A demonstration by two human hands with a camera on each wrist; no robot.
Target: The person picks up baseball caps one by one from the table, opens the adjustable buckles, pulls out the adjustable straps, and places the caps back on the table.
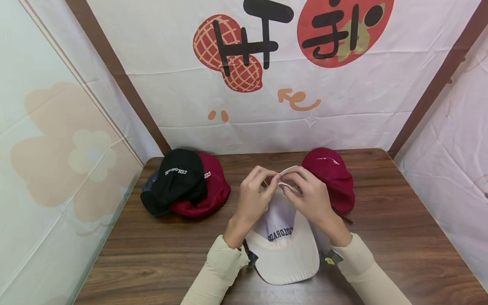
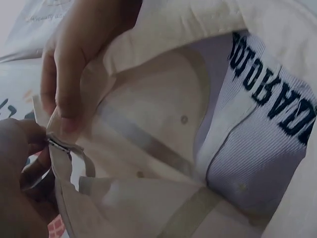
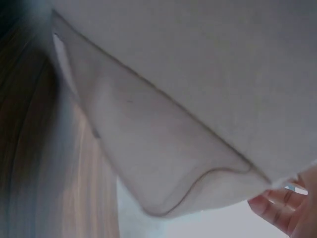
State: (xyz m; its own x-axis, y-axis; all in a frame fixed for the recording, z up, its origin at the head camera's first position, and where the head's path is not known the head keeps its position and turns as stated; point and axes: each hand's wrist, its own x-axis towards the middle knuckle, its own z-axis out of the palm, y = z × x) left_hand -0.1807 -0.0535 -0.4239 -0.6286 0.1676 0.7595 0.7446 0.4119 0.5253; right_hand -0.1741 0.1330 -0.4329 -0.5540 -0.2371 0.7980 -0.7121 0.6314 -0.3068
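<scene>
- White cap (image 1: pixel 289 260): "COLORADO" in dark letters on the pale lilac panel inside — it runs backwards, and the left wrist view catches only part of the word.
- Black cap (image 1: pixel 184 182): "COLORADO" in white across the crown.
- Red cap at left (image 1: pixel 215 190): "CO" in white, the rest hidden or too small to make out.
- Red cap at right (image 1: pixel 331 182): pale lettering, too small to read.
- Backdrop (image 1: pixel 267 131): big black characters (I can't read them surely) — over red printed shapes.
- Pale surface (image 2: pixel 29 39), left wrist view: "Beauty", the following letters blurred.
</scene>
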